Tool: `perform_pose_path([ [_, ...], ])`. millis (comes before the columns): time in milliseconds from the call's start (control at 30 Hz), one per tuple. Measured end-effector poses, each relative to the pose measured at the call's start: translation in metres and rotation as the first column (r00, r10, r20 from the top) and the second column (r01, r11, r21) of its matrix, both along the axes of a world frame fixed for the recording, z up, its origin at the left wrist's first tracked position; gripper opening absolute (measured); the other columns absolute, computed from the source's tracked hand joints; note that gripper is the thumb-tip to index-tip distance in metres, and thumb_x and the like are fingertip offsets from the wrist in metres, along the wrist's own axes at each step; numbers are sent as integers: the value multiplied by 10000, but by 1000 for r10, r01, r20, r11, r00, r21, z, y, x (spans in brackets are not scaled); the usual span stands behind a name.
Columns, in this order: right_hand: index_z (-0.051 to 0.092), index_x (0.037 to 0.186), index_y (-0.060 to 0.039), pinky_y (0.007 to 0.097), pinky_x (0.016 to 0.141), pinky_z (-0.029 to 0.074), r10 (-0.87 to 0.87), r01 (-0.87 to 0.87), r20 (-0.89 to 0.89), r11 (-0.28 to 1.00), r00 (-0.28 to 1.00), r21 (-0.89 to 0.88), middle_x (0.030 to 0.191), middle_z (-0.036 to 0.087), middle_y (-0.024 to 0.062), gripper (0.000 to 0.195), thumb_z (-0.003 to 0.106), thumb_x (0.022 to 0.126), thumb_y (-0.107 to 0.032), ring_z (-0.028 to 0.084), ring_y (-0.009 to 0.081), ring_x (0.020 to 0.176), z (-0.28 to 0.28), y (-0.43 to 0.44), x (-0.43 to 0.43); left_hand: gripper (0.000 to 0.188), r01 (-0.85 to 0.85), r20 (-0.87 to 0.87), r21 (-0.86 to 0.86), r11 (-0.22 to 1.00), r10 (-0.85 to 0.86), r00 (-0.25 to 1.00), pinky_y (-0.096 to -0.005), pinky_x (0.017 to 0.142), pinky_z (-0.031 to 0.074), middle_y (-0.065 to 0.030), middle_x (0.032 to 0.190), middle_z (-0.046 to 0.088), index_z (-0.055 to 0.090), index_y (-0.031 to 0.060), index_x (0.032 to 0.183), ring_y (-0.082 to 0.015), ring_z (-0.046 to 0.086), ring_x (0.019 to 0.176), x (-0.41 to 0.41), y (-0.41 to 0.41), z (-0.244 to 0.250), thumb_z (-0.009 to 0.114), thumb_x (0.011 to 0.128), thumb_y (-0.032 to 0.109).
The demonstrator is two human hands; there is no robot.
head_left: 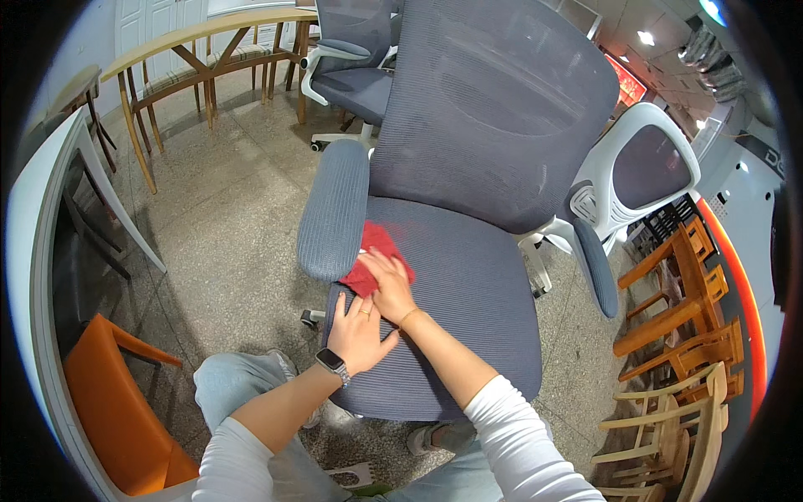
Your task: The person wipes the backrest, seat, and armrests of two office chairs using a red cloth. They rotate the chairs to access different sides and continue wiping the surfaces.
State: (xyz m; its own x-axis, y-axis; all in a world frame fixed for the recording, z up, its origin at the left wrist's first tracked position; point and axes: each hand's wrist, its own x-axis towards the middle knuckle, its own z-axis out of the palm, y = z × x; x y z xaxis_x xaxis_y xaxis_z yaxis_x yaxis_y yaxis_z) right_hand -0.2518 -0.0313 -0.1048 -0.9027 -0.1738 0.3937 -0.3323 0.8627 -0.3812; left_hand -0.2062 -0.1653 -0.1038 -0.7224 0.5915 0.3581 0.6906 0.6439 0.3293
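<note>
A grey office chair with a mesh backrest [489, 94] stands in front of me, its ribbed fabric seat [464, 295] facing up. My right hand [392, 285], a thin bracelet at its wrist, presses a red cloth [384, 241] against the seat's left side. Part of the cloth lies under that hand, close by the left armrest [335, 210]. Just nearer to me, my left hand [356, 336] rests palm down on the seat edge, fingers spread and holding nothing. It wears a ring and a watch [330, 359].
The right armrest [595, 268] juts out beyond the seat. An orange chair [119, 408] and a white-framed panel [44, 251] stand at left. A wooden table [213, 26] and a second office chair [354, 78] are behind. Wooden chairs [684, 427] line the right side.
</note>
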Motion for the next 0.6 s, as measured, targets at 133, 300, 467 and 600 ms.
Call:
perform_pose_path([
  [133, 494, 1237, -148, 471, 1055, 207, 30, -34, 56, 997, 998, 66, 1325, 453, 76, 573, 505, 698, 49, 337, 239, 1290, 7, 15, 4, 559, -18, -23, 98, 995, 20, 1000, -575, 986, 236, -146, 1196, 476, 501, -5, 1155, -281, 413, 1158, 0, -1, 2, 604, 740, 356],
  [300, 520, 1196, -137, 446, 983, 305, -279, 283, -49, 929, 959, 237, 1274, 494, 80, 563, 540, 663, 43, 406, 253, 1231, 11, 110, 41, 527, -40, -46, 102, 994, 45, 998, -602, 982, 228, -126, 1213, 467, 505, 3, 1152, -276, 371, 1218, 1, -2, 1, 597, 754, 336],
  [467, 521, 1196, -122, 452, 972, 320, -692, 703, -125, 696, 711, 145, 1286, 487, 94, 520, 484, 702, 37, 401, 268, 1235, -13, 236, 116, 512, -37, -53, 81, 996, 41, 998, -616, 975, 223, -125, 1225, 458, 507, 32, 1161, -280, 354, 1230, 3, 4, 0, 590, 758, 337],
  [600, 527, 1186, -112, 456, 979, 318, -790, 785, -32, 613, 612, -93, 1270, 502, 98, 502, 471, 711, 40, 406, 289, 1228, -20, 249, 150, 502, -37, -72, 85, 996, 43, 996, -633, 965, 221, -128, 1221, 468, 513, 34, 1153, -283, 364, 1220, 2, 2, 0, 578, 769, 349],
])
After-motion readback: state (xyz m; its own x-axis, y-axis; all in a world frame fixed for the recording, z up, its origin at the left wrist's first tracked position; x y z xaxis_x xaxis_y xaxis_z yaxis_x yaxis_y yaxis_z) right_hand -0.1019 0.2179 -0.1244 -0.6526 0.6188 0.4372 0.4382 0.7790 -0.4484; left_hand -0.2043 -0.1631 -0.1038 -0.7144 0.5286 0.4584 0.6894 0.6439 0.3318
